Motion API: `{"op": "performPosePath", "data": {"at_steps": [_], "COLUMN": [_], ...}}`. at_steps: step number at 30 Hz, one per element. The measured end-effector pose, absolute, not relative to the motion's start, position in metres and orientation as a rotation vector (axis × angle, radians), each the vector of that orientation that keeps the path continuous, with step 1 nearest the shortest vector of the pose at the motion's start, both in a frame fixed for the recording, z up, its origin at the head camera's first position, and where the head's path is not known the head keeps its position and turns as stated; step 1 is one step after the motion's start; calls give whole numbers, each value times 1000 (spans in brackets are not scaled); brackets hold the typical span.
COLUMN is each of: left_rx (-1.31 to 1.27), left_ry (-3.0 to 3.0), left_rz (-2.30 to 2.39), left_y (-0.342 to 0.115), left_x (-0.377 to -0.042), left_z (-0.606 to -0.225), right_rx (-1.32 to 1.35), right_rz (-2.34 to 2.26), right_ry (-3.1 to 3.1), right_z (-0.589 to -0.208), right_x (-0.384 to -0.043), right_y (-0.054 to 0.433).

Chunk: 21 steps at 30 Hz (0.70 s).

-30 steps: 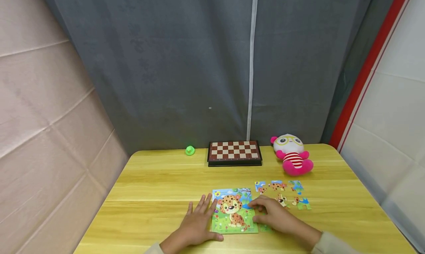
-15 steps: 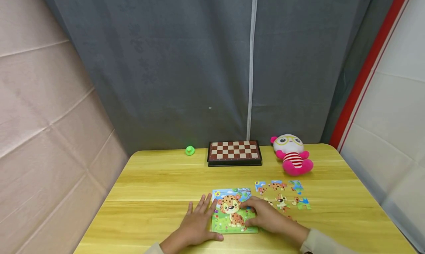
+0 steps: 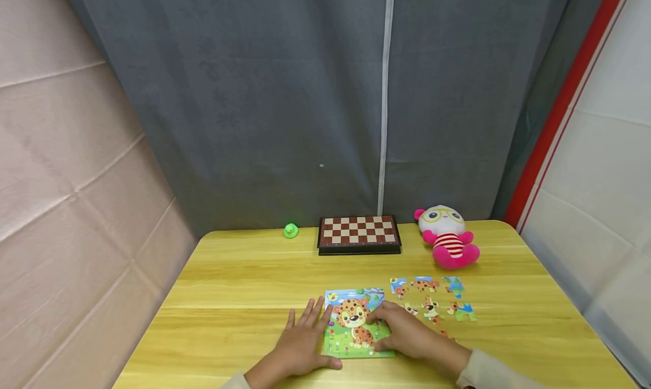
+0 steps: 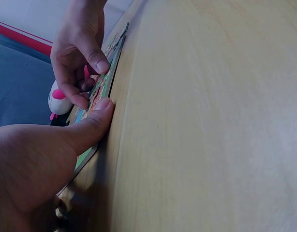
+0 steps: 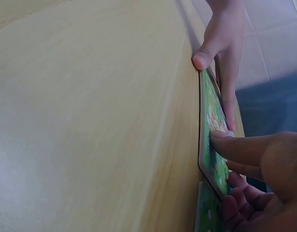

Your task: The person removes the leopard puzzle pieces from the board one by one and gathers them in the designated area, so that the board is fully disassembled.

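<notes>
A square jigsaw puzzle [image 3: 351,338] with a spotted leopard cub picture lies on the table. My left hand [image 3: 302,344] rests at its left side, fingers spread, with the thumb at the near edge. The right hand [image 3: 407,332] reaches over the right part of the puzzle. Its thumb and forefinger touch the picture, set apart from each other; the other fingers are bent. No piece shows between them. In the right wrist view a green piece [image 5: 208,210] lies beside the puzzle's edge. Several loose jigsaw pieces [image 3: 431,307] lie to the right, some partly hidden by the right hand.
At the table's back stand a green toy duck [image 3: 291,230], a folded chessboard [image 3: 360,234] and a pink-and-white plush panda [image 3: 450,242]. A grey curtain [image 3: 254,123] hangs behind the wooden table [image 3: 229,287].
The right hand has moved left from the puzzle's right edge onto the picture, uncovering loose pieces behind it. In the last half second it has barely shifted. The left hand stays put.
</notes>
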<state>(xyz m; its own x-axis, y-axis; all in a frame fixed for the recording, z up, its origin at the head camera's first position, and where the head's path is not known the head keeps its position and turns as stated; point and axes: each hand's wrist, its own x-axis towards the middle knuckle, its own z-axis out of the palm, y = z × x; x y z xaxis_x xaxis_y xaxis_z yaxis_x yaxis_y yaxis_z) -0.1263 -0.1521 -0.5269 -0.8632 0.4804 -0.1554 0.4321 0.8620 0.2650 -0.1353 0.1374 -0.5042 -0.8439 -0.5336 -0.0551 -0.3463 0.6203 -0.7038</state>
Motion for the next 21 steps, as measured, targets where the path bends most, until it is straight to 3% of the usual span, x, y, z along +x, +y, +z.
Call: {"op": "performPosePath", "data": {"at_steps": [21], "left_rx": [692], "left_ry": [2808], "left_rz": [340], "left_y": [-152], "left_x": [-126], "left_z": [-525], "right_rx": [-771], "right_rz": [-1095], "right_ry": [2566], "right_z": [-497], "right_x": [-131], "right_y": [135]}}
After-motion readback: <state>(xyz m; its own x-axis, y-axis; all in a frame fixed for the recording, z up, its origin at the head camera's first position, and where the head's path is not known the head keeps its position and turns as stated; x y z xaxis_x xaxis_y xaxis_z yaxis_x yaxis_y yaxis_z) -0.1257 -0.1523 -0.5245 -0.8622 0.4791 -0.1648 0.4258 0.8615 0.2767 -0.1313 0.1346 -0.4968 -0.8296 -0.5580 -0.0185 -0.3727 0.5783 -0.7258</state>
